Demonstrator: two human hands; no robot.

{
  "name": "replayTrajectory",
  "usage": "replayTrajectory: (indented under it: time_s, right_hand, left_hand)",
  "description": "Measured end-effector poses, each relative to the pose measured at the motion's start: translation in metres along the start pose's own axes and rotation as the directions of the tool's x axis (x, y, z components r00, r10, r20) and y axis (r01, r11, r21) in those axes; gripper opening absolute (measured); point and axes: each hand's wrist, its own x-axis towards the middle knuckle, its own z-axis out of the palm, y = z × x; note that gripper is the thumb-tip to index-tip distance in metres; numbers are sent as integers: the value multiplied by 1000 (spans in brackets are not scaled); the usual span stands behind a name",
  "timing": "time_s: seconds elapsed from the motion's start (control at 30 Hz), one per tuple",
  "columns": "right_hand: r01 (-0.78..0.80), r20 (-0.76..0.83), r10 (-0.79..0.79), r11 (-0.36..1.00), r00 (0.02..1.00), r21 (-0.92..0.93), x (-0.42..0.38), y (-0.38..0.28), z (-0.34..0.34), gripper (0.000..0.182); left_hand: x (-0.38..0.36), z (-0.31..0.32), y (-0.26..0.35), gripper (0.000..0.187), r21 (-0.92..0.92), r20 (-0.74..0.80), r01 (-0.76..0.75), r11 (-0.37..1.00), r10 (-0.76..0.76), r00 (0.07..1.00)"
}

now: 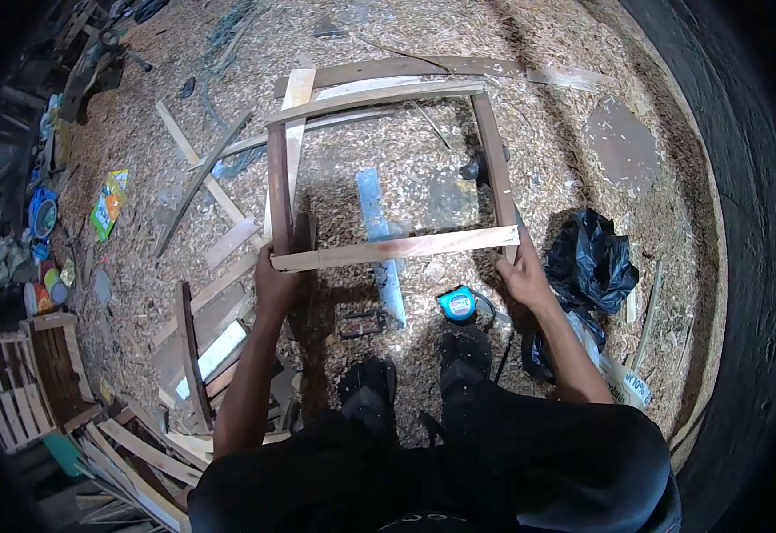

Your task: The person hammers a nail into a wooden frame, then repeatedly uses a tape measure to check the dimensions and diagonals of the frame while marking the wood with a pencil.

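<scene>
A rectangular wooden frame (397, 248) is held up between my hands, its near rail pale and its two side pieces darker brown. My left hand (278, 277) grips the frame's near left corner, with the fingers partly hidden behind the wood. At the near right corner, my right hand (522, 274) is closed round the joint, thumb toward me. Below the near rail, a turquoise tape measure (458, 305) lies on the ground in front of my feet. A bluish strip (392, 291) lies on the ground, partly seen through the frame.
Wood shavings cover the ground. A black plastic bag (591, 262) lies to the right, beside a dark wall (761, 266). Loose wooden strips (201, 164) and a slatted crate (15, 391) are on the left. A long board (406, 67) lies beyond the frame.
</scene>
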Motion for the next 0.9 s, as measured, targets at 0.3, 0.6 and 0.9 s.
replayTrajectory:
  time_s: [0.3, 0.6, 0.9]
  right_hand:
    - [-39, 98, 56, 985, 994, -168, -16, -18, 4, 60]
    - [-17, -1, 17, 999, 1000, -29, -2, 9, 2, 60]
    - [-103, -62, 103, 995, 993, 15, 4, 17, -3, 55]
  left_hand:
    - [6, -13, 10, 49, -41, 11, 92, 995, -91, 996]
    - [7, -5, 11, 49, -34, -9, -61, 998, 61, 998]
    - [1, -9, -1, 54, 0, 20, -87, 996, 87, 996]
